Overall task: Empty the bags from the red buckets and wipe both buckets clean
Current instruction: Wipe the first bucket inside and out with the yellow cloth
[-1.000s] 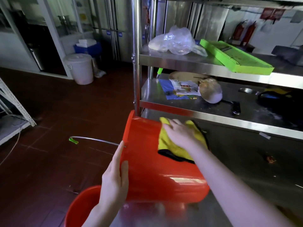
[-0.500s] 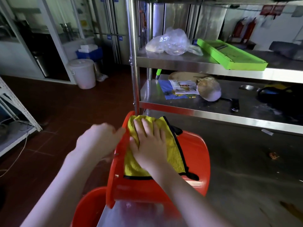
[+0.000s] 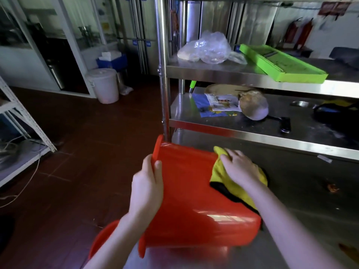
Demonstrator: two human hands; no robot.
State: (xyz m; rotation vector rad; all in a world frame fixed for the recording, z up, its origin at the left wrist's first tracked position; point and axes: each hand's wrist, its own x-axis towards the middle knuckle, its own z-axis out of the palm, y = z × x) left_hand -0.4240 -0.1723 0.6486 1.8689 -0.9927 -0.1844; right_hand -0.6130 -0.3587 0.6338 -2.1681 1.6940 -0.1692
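A red bucket (image 3: 186,195) lies on its side on the steel table (image 3: 303,220), its mouth turned left. My left hand (image 3: 147,187) holds the bucket at its rim, thumb over the edge. My right hand (image 3: 238,167) presses a yellow cloth (image 3: 217,171) with a black border flat against the bucket's outer wall near its base. A second red bucket (image 3: 101,241) shows only part of its rim low at the left, below the table edge.
A steel rack rises behind the table, its post (image 3: 162,74) right by the bucket's rim. On its shelves lie a clear plastic bag (image 3: 207,48), a green tray (image 3: 279,64), papers and a pan. A white lidded bucket (image 3: 104,85) stands on the red floor at left.
The bucket has turned so its side faces me instead of its mouth. My right hand slid the cloth from the rim toward the base. My left hand shifted onto the rim.
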